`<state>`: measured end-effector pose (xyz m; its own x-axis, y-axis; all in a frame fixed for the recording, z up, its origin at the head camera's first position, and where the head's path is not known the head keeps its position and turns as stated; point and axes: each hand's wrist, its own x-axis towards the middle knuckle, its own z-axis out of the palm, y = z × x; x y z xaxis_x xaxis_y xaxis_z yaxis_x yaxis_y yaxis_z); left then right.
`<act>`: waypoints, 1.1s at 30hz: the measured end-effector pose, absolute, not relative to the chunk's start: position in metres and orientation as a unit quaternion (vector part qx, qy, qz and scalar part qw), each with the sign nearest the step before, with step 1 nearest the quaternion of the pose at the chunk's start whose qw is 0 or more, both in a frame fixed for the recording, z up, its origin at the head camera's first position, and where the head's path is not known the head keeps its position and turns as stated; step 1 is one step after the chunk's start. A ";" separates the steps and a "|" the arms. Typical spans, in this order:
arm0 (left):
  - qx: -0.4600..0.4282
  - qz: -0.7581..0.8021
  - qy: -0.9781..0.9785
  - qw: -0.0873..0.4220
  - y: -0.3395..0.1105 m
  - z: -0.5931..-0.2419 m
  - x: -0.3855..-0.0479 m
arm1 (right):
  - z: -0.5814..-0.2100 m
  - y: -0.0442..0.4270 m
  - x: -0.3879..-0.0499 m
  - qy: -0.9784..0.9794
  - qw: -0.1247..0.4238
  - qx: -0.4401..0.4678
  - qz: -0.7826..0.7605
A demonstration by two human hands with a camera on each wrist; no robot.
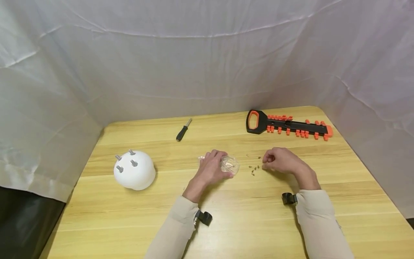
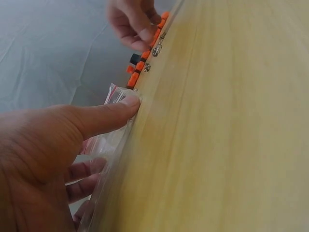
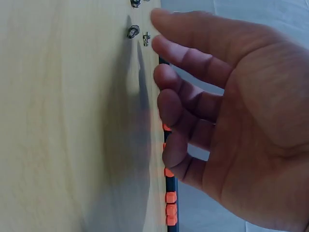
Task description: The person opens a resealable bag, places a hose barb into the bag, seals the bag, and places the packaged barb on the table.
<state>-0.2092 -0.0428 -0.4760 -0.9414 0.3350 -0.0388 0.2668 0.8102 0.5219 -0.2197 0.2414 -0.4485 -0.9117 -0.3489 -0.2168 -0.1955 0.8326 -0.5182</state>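
My left hand (image 1: 212, 167) holds a clear zip-top plastic bag (image 1: 231, 164) low on the table, the thumb on its near side and the other fingers curled behind it. In the left wrist view a red strip shows on the bag (image 2: 116, 96). Something small and brass-coloured seems to lie inside it. Several small brass-coloured metal pieces, like tiny screws or fittings (image 1: 253, 171), are scattered to the right of the bag. Just right of them hovers my right hand (image 1: 284, 160). Its fingers are loosely bent, thumb and forefinger apart, with nothing visible between them (image 3: 147, 38).
A black screwdriver-like tool (image 1: 182, 133) lies at the back. Back right is a black rail (image 1: 304, 126) with orange clips and a looped handle. At the left sits a white rounded object (image 1: 137, 176) with several grey pegs on top. Fabric walls surround the wooden table (image 1: 245, 223).
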 end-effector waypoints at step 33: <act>0.162 0.256 0.951 0.059 -0.045 -0.479 -0.211 | -0.461 0.233 -0.205 0.946 0.080 -0.204 -0.237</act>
<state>-0.2111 -0.0451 -0.4786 -0.9403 0.3389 -0.0302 0.2780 0.8164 0.5061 -0.2052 0.2329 -0.4607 -0.9037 -0.4246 -0.0549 -0.3485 0.8040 -0.4818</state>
